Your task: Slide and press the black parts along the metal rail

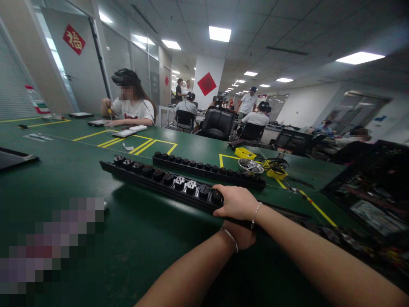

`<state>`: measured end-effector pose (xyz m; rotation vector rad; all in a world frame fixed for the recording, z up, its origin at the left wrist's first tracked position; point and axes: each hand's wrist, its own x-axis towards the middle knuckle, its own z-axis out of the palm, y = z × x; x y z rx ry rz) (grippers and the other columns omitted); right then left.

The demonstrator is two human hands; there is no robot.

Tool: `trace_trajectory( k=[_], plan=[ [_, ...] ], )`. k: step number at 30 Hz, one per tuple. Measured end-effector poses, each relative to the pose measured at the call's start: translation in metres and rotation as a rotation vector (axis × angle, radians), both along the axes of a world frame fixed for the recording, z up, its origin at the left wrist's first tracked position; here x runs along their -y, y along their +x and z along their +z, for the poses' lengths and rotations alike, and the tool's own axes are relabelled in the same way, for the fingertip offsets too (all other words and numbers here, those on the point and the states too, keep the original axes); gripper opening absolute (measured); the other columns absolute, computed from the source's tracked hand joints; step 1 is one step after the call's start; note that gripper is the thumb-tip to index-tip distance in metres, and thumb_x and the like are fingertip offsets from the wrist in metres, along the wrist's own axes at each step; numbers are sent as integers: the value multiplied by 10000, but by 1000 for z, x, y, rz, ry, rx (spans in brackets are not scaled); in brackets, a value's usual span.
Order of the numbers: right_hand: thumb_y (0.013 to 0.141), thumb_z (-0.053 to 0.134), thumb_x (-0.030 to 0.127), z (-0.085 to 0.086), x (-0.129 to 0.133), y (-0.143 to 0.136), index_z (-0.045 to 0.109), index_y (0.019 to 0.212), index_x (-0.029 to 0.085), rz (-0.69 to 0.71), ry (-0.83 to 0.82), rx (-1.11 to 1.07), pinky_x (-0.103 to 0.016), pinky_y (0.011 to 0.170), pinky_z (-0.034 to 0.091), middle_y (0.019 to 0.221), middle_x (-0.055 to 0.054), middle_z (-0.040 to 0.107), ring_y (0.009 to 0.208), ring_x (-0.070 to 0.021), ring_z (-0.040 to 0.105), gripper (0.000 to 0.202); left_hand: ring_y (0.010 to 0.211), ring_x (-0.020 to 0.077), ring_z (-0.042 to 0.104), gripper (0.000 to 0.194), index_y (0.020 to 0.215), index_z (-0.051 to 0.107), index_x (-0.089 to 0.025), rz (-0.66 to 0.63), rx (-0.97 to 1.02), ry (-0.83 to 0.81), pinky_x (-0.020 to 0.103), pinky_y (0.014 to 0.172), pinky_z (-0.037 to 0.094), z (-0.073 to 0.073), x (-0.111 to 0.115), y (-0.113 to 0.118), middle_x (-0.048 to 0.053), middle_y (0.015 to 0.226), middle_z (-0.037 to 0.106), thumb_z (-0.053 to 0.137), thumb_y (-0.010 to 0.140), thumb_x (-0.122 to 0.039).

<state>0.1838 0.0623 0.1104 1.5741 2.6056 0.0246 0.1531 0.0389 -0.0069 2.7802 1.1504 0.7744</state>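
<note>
A long black bar (153, 183) with a row of round fittings extends left from my hands. Most fittings are dark; a few in the middle look white or silvery. My right hand (238, 202) is closed around the bar's near right part, thumb and fingers at its edges. Just below it is my left hand (241, 234), against or under the bar, its fingers hidden. A shadow below the bar suggests it is raised off the green table (134, 260). Behind it lies a similar black bar (207, 169) with small round fittings.
Right of the bars are a metal bowl (251, 166), a yellow bin (244, 153) and another yellow bin (277, 174) with dark cables. A dark panel (367, 192) rises at right. Yellow tape marks the table. Across it sits a person (132, 102) with a tool.
</note>
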Motion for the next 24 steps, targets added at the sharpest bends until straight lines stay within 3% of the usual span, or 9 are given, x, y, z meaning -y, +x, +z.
trace_trajectory(
  k=[4, 7, 9, 14, 18, 22, 24],
  plan=[
    [581, 665, 579, -17, 7, -12, 461, 1297, 278, -16, -33, -33, -350, 809, 448, 1159, -83, 629, 1027, -288, 594, 803, 1125, 240, 552, 488, 1294, 463, -222, -191, -180, -156, 384, 932, 426, 0, 33, -41, 74, 1279, 571, 461, 843, -409],
    [590, 656, 580, -26, 11, -21, 471, 1287, 262, 13, -19, -78, -354, 828, 444, 1165, -87, 629, 1033, -284, 591, 788, 1216, 202, 484, 490, 1334, 403, -212, -339, -133, -106, 369, 1029, 350, 7, 61, -75, 59, 1327, 537, 436, 874, -376],
    [596, 650, 581, -31, 13, -24, 473, 1282, 255, 24, -14, -99, -359, 832, 445, 1160, -90, 632, 1025, -282, 595, 781, 1181, 159, 509, 413, 1278, 461, -217, -355, -81, -86, 331, 1054, 320, 13, 78, -94, 30, 1221, 616, 420, 889, -347],
    [606, 646, 558, -44, 19, -27, 471, 1268, 253, 19, -18, -87, -362, 804, 454, 1127, -95, 645, 1004, -279, 606, 749, 1255, 141, 423, 339, 1208, 528, -253, -161, 42, 33, 301, 1065, 319, 24, 103, -126, -20, 1287, 570, 425, 886, -276],
    [735, 535, 438, -51, 25, -25, 471, 1257, 257, 64, -57, -76, -353, 796, 451, 1141, -94, 638, 1000, -250, 614, 557, 1348, 194, 305, 435, 1297, 464, -243, 86, 55, 138, 399, 1098, 298, 23, 102, -144, 18, 1411, 445, 435, 864, -216],
    [690, 558, 520, -59, 28, -25, 481, 1237, 260, 52, -56, -98, -351, 793, 455, 1127, -87, 643, 980, -254, 620, 611, 1364, 234, 279, 506, 1342, 419, -229, 280, -19, 188, 451, 1100, 301, 21, 97, -154, 51, 1436, 411, 484, 840, -239],
    [667, 566, 560, -62, 27, -25, 490, 1228, 260, 53, -45, -100, -349, 793, 456, 1106, -86, 651, 968, -254, 623, 641, 1369, 248, 268, 521, 1345, 413, -228, 308, -79, 202, 465, 1090, 317, 19, 97, -157, 57, 1452, 387, 498, 831, -248]
  ],
)
